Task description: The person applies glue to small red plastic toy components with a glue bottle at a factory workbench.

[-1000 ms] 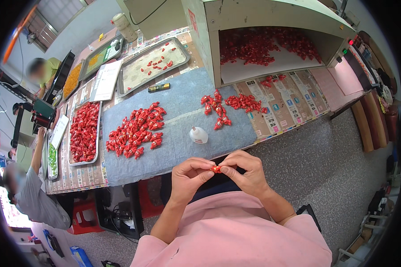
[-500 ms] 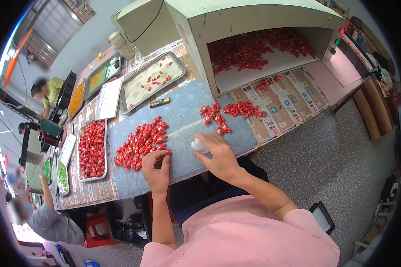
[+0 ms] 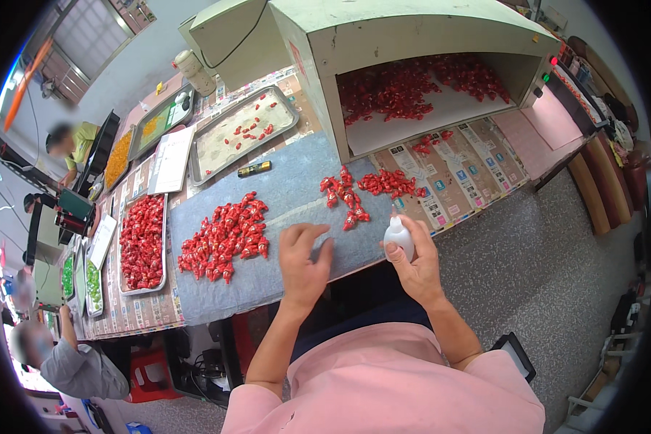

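Note:
My right hand (image 3: 421,262) grips a small white squeeze bottle (image 3: 398,237) upright, its thin nozzle pointing up, over the front edge of the blue-grey mat (image 3: 296,195). To its left, my left hand (image 3: 304,264) hovers above the mat. Its fingers curve with a gap to the thumb, and nothing shows between them. Beyond the hands are small red figure-like pieces: one cluster (image 3: 344,192) on the mat and another pile (image 3: 390,184) beside it at the right. A larger pile of red pieces (image 3: 228,235) lies left of my left hand.
A light-green box-shaped machine (image 3: 318,43) with red pieces inside stands at the back. Trays line the left: one full of red pieces (image 3: 142,246), another with a few scattered (image 3: 217,148). A black-and-gold cylinder (image 3: 254,168) lies at the mat's far edge. Two people work at the far left.
My left hand has left the large red pile and moved right. My right hand has moved right with the bottle, which is now upright. The view has shifted slightly.

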The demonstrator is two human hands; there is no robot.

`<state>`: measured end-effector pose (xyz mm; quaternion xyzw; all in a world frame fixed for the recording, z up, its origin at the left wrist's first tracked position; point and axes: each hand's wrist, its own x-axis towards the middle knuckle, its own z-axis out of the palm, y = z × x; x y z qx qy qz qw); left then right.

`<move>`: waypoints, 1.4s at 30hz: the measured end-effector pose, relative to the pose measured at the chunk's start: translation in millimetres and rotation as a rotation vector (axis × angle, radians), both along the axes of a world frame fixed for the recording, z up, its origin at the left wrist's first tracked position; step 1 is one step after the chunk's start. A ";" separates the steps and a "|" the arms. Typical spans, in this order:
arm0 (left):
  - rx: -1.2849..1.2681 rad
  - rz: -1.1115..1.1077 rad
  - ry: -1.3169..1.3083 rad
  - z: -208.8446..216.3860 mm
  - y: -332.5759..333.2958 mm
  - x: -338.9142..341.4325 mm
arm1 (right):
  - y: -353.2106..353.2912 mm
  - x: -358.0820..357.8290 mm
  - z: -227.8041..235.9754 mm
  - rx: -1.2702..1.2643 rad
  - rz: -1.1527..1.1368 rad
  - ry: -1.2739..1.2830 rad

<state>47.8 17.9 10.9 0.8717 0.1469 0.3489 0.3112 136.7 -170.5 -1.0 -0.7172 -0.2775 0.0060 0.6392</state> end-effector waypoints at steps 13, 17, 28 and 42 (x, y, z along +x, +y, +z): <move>-0.088 -0.073 0.093 -2.7 -21.1 35.9 | -22.1 -3.8 9.5 0.034 -0.027 0.054; -0.421 -0.164 0.000 -10.0 -14.8 14.5 | -21.0 -11.3 11.5 0.232 -0.063 0.217; -1.392 -0.280 -0.108 -7.5 -22.5 -30.0 | -15.8 -25.2 29.9 0.100 0.048 -0.208; -1.400 -0.311 -0.108 -8.6 -22.9 -30.9 | -14.1 -29.9 29.8 0.041 0.034 -0.231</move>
